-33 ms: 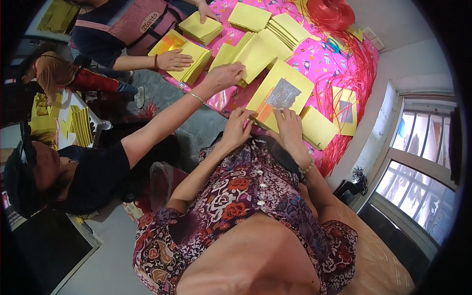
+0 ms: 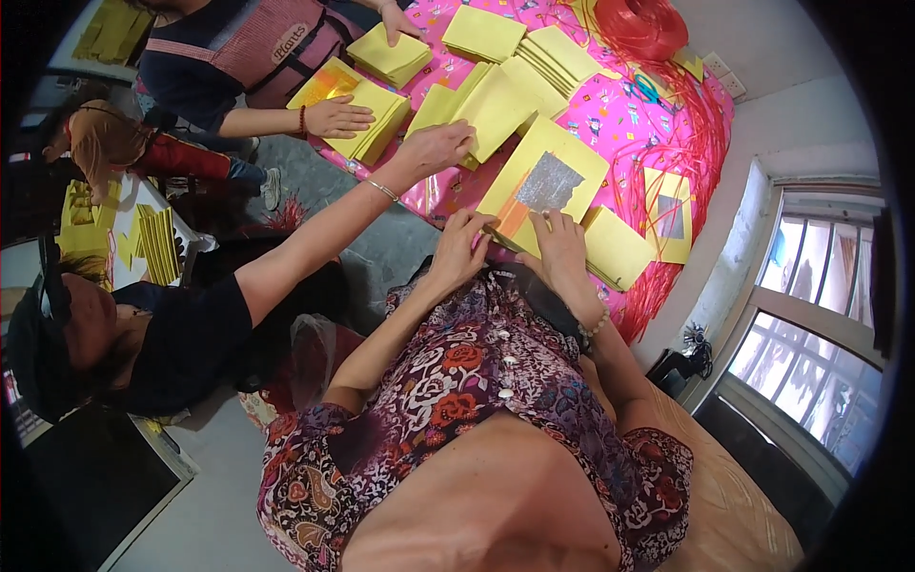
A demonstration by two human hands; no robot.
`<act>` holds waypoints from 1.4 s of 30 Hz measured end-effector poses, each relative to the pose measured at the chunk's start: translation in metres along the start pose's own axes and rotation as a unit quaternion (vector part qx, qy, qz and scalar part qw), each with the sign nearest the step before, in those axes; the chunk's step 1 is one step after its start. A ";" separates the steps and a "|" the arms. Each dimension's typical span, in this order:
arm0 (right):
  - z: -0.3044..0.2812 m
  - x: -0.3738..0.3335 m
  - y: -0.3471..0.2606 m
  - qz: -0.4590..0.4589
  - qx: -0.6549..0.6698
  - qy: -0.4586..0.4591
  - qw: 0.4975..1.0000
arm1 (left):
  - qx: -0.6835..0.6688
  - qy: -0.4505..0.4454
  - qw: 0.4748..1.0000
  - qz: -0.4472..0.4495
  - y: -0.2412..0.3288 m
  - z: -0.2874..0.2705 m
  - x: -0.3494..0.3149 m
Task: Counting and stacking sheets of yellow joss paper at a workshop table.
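Observation:
In front of me on the pink table lies a yellow paper sheet (image 2: 579, 154) with a silver foil rectangle (image 2: 548, 183) and an orange strip beside the foil. My left hand (image 2: 464, 253) pinches the sheet's near left corner, fingers closed. At the near edge my right hand (image 2: 560, 246) grips with bent fingers on top of the paper and the thumb low at the edge. A smaller stack of yellow paper (image 2: 618, 250) sits just right of my right hand. What lies under my fingers is hidden.
Left of me, a co-worker's hand (image 2: 440, 150) rests at folded yellow paper (image 2: 496, 114). Another person's hand (image 2: 340, 117) lies on a yellow stack. Red plastic string (image 2: 701, 153) hangs along the table's right side, near teal scissors (image 2: 648, 89) and a red roll (image 2: 640, 27).

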State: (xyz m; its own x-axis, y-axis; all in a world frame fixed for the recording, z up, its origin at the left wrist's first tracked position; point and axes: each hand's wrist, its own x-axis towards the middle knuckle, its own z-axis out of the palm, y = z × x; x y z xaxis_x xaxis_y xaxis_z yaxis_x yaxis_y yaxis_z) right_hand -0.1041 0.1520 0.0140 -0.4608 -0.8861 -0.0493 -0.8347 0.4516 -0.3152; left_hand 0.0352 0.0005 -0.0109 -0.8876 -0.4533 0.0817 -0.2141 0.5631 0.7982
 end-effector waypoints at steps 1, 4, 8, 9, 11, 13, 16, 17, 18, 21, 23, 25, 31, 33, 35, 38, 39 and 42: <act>0.000 0.000 0.000 0.003 0.000 -0.003 1.000 | -0.002 -0.002 1.000 -0.001 0.000 0.000 0.000; -0.003 0.001 -0.001 0.002 0.003 -0.009 1.000 | 0.005 -0.012 1.000 -0.007 -0.001 -0.002 0.001; -0.012 0.007 0.004 -0.015 0.024 -0.009 1.000 | 0.004 -0.021 1.000 -0.010 -0.001 -0.003 0.001; -0.016 0.012 0.006 -0.020 0.040 -0.013 0.999 | 0.006 -0.017 1.000 -0.011 -0.002 -0.002 0.001; -0.024 0.026 0.011 -0.042 0.066 0.007 0.997 | 0.016 -0.020 1.000 -0.005 -0.003 -0.001 0.000; -0.030 0.046 0.010 -0.038 0.071 0.013 0.997 | 0.015 -0.034 0.999 -0.015 -0.003 -0.001 0.001; -0.030 0.085 0.012 -0.041 0.062 0.038 0.997 | 0.021 -0.038 0.999 -0.013 -0.002 0.000 0.000; -0.036 0.100 0.004 -0.028 0.064 0.010 0.997 | 0.027 -0.037 0.999 -0.015 -0.006 0.000 -0.002; -0.042 0.113 -0.002 -0.021 0.092 0.002 0.996 | 0.033 -0.033 0.999 -0.003 -0.006 0.000 -0.003; -0.041 0.161 -0.013 -0.086 0.122 -0.012 0.989 | 0.011 -0.002 1.000 0.002 -0.002 0.005 -0.003; -0.039 0.187 -0.023 -0.156 0.126 -0.034 0.979 | 0.014 0.000 1.000 0.011 -0.001 0.005 -0.004; -0.036 0.205 -0.030 -0.175 0.104 -0.042 0.978 | 0.012 0.007 1.000 0.025 -0.006 0.013 -0.006; -0.037 0.211 -0.018 -0.136 0.042 -0.076 0.987 | 0.026 0.001 1.000 0.013 0.001 0.008 -0.007; -0.034 0.206 0.001 -0.083 -0.047 -0.118 0.988 | 0.022 -0.007 1.000 -0.001 0.005 0.007 -0.007; -0.029 0.207 0.016 -0.061 -0.090 -0.146 0.983 | 0.022 -0.012 1.000 -0.004 0.006 0.006 -0.004; -0.009 0.213 0.036 -0.077 -0.117 -0.081 0.987 | 0.021 -0.020 0.999 -0.017 0.004 0.005 0.004; -0.004 0.209 0.039 -0.074 -0.120 -0.059 0.988 | 0.021 -0.024 0.999 -0.014 0.005 0.006 0.002; 0.002 0.191 0.040 -0.084 -0.041 0.014 0.995 | 0.020 -0.001 1.000 0.017 0.003 0.014 -0.007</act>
State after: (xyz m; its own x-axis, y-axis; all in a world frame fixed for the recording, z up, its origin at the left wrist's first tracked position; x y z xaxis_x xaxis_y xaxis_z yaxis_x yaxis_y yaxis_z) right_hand -0.2245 0.0006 -0.0101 -0.3198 -0.9472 0.0250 -0.9222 0.3051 -0.2377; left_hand 0.0347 0.0149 -0.0181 -0.8952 -0.4323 0.1083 -0.1996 0.6063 0.7698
